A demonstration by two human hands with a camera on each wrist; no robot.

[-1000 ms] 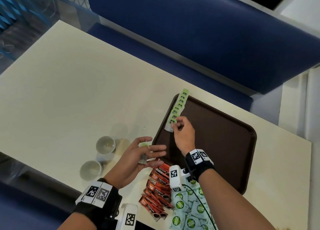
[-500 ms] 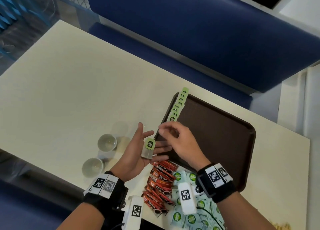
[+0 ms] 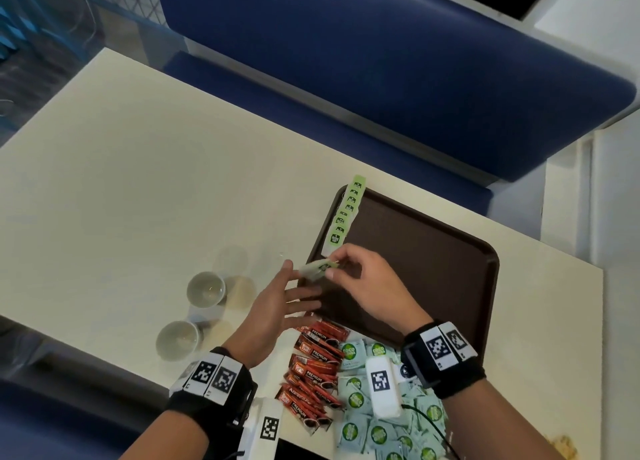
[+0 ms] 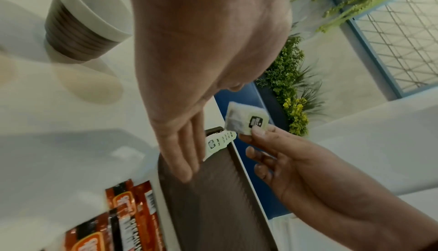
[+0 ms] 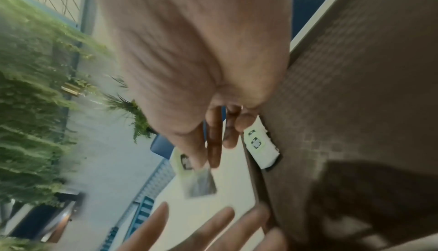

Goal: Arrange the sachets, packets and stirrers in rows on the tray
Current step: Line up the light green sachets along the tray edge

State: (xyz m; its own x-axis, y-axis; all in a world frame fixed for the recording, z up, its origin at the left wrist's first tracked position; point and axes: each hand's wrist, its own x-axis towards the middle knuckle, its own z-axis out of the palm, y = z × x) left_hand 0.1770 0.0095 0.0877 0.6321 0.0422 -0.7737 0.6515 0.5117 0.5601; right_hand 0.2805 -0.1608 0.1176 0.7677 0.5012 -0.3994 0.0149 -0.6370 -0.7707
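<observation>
a: where's the sachet [image 3: 317, 269]?
b: pinched between thumb and fingertips of the right hand [image 3: 367, 286], sticking out past them toward the left hand [image 3: 277, 307].
a: and the left?
b: fingers straight and spread, holding nothing, just below the sachet.
a: the others?
b: a row of green sachets [image 3: 344, 213] lies beyond the right fingertips on the tray [image 3: 450, 269] edge.

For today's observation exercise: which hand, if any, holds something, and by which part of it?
The right hand pinches one green-labelled sachet by its labelled end, thumb and forefinger. The left hand is flat and holds nothing.
</observation>
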